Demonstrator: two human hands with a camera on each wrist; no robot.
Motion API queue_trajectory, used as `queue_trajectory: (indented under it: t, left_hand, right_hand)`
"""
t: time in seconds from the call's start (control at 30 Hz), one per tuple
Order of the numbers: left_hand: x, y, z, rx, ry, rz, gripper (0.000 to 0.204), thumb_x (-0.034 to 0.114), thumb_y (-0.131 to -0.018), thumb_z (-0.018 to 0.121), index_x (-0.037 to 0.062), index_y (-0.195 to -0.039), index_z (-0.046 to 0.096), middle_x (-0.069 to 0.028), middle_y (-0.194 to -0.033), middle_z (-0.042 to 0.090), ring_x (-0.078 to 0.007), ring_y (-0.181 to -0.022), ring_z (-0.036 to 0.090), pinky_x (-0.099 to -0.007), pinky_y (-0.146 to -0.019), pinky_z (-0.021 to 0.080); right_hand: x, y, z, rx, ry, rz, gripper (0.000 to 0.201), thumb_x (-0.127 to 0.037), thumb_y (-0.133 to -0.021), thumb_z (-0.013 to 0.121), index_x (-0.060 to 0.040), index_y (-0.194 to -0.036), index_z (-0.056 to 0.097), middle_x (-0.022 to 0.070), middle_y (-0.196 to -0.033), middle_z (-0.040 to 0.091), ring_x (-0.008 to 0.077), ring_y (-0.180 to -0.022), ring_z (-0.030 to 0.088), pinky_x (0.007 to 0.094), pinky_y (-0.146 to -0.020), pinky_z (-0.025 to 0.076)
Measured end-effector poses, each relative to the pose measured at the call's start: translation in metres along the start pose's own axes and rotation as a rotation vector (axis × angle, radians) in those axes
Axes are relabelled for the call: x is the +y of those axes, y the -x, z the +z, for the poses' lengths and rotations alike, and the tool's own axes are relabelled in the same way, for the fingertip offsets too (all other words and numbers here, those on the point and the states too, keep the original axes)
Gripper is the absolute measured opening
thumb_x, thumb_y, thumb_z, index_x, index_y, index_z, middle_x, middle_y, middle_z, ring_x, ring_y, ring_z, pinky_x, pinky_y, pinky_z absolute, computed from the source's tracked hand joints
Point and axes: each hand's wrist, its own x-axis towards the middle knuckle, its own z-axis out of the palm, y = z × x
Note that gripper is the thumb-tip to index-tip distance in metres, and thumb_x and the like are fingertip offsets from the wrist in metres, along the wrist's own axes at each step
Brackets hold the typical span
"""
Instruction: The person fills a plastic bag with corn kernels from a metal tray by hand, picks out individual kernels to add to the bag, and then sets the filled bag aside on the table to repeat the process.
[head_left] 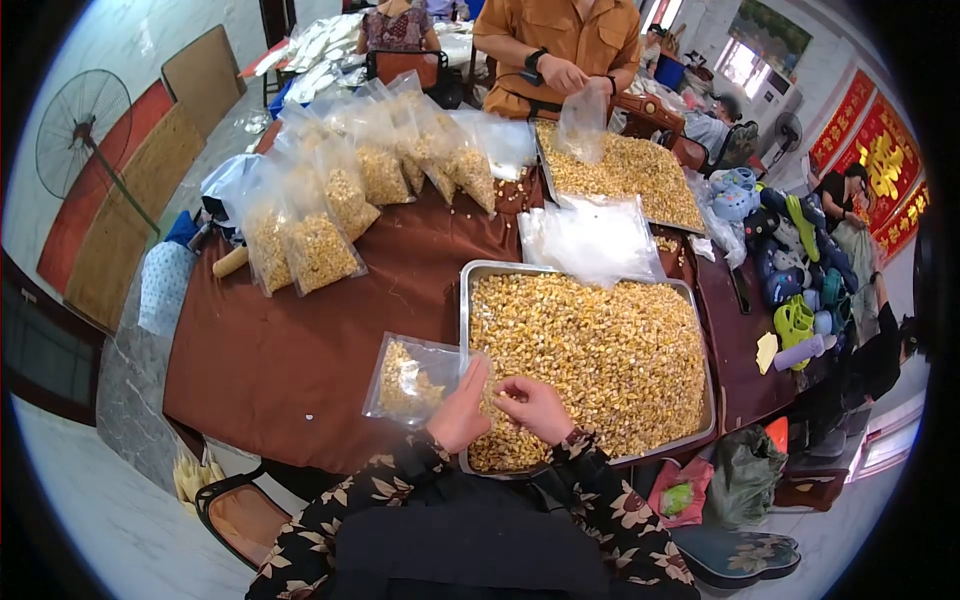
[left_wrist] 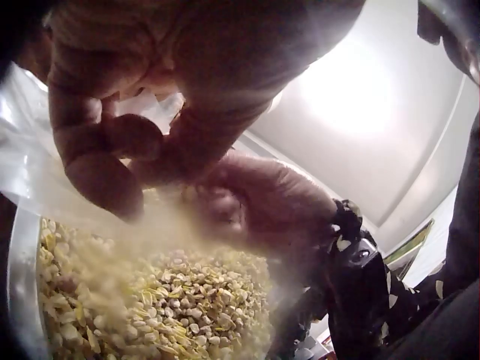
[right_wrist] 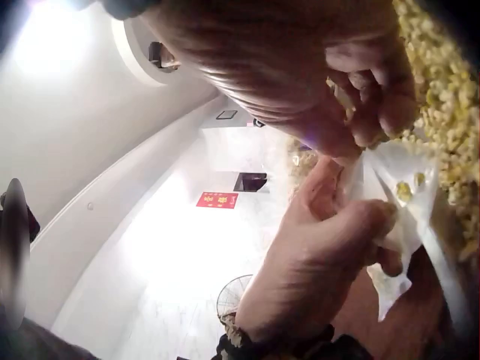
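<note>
My left hand grips the mouth of a clear plastic bag at the tray's left edge. The bag lies partly filled with yellow corn kernels, with a few kernels inside its opening. Just right of it, my right hand has its fingertips drawn together over the kernels, close to the bag's mouth. In the right wrist view the fingers of my right hand are curled, with a pale yellow bit showing between them. Under both hands is a metal tray heaped with corn kernels.
Several filled bags stand at the back left of the brown-covered table. Flat empty bags lie over the tray's far edge. Beyond is a second kernel tray, where another person holds a bag. Clogs are piled at right.
</note>
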Motion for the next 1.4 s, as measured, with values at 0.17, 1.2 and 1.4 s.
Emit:
queue_trajectory:
  t: [0.17,1.2,1.4]
  left_hand:
    - [-0.002,0.0,0.001,-0.004,0.005,-0.04,0.086,-0.001,-0.069,0.059,-0.0015,-0.142,0.015,-0.0278,-0.146,0.018,-0.0427,-0.126,0.035,-0.0384,-0.097,0.04]
    - [0.007,0.0,-0.011,-0.001,0.034,-0.034,0.089,0.004,-0.071,0.063,-0.0025,-0.143,0.012,-0.0288,-0.146,0.017,-0.0404,-0.133,0.025,-0.0368,-0.106,0.032]
    - [0.007,-0.001,-0.008,-0.038,0.078,-0.098,0.087,0.0,-0.069,0.056,-0.0024,-0.143,0.011,-0.027,-0.146,0.02,-0.0371,-0.135,0.024,-0.0351,-0.108,0.028]
  right_hand:
    - [-0.002,-0.009,0.02,0.097,0.193,-0.273,0.028,-0.016,-0.084,0.063,0.0007,-0.107,0.061,0.0117,-0.088,0.066,0.0169,-0.069,0.061,0.0289,-0.063,0.049]
    - [0.044,0.002,0.0,-0.061,0.518,-0.158,0.02,-0.01,-0.074,0.062,-0.0019,-0.093,0.061,0.0161,-0.076,0.06,0.0297,-0.077,0.06,0.0389,-0.071,0.049]
    - [-0.001,0.004,-0.015,-0.117,0.086,0.052,0.015,-0.01,-0.084,0.061,-0.0034,-0.097,0.058,-0.0022,-0.07,0.055,0.003,-0.051,0.051,0.0179,-0.046,0.041]
